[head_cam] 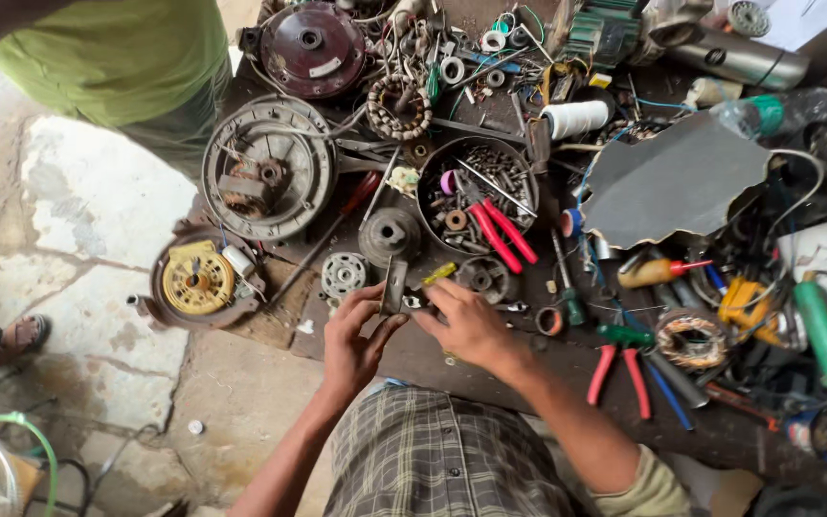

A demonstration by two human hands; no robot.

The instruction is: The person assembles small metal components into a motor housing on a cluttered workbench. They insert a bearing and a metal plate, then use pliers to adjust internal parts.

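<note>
My left hand (353, 337) grips a flat dark metal piece (393, 284) that stands upright between its fingers at the near edge of a cluttered workbench (490, 369). My right hand (468, 324) is right beside it, fingertips pinching a small shiny part (413, 302) next to that piece. A yellow-handled tool (438, 274) lies just beyond my right fingers. A round grey pulley (390, 234) and a small white perforated disc (344, 274) sit just past my left hand.
A bowl of screws and bolts (476, 191) with red-handled pliers (502, 235) lies ahead. Motor housings (268, 168) and a yellow-cored round part (198, 280) sit at left. More pliers (621, 364), a coil (691, 338) and a grey sheet (677, 182) lie at right. A person in green (117, 57) stands far left.
</note>
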